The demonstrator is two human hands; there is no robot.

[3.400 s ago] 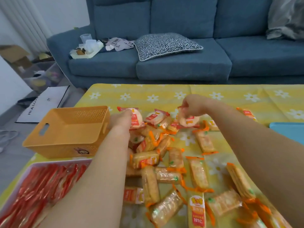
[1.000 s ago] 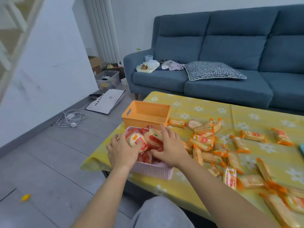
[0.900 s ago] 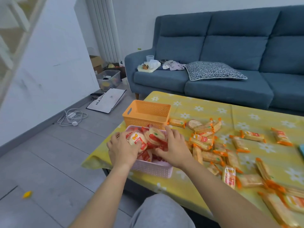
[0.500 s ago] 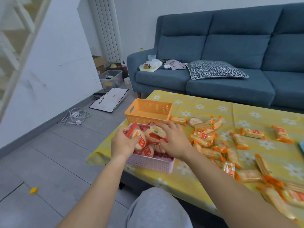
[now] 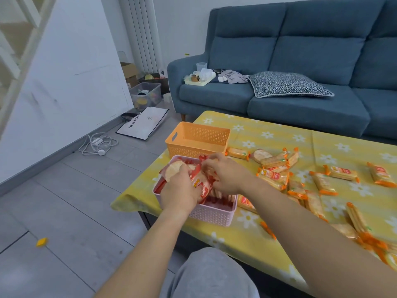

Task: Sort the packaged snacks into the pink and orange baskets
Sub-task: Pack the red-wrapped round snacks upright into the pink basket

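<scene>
Across the back, a long blue fabric sofa (image 5: 279, 100), with a black-and-white patterned cushion (image 5: 287, 84) flat on its seat. In front of it, a low desk under a yellow cloth printed with white daisies (image 5: 279, 134). At the bottom edge, a knee in grey trousers (image 5: 210, 274). On the grey tiled floor to the left, a flat white paper bag with black lettering (image 5: 144, 123) and a coiled white cable (image 5: 96, 144). At the desk's left end, an orange perforated plastic basket (image 5: 199, 145), nothing visible inside from this angle, and touching its near side a pink perforated plastic basket (image 5: 212, 216), heaped with red-wrapped snack packs (image 5: 214, 202). Over that pink basket, both bare hands. Left hand (image 5: 179, 190) above the basket's near-left part, fingers clenched round a round pale cracker pack (image 5: 173, 171) with red wrapper ends. Right hand (image 5: 227, 175) just beside it, over the middle of the heap, fingers curled down and grasping the topmost red-wrapped snack packs. To the right of both baskets, loose orange-wrapped rectangular cracker packs (image 5: 272, 175) scattered over the cloth as far as the right edge, some overlapping, some well apart. Far left on the floor, a small yellow scrap (image 5: 41, 241).
</scene>
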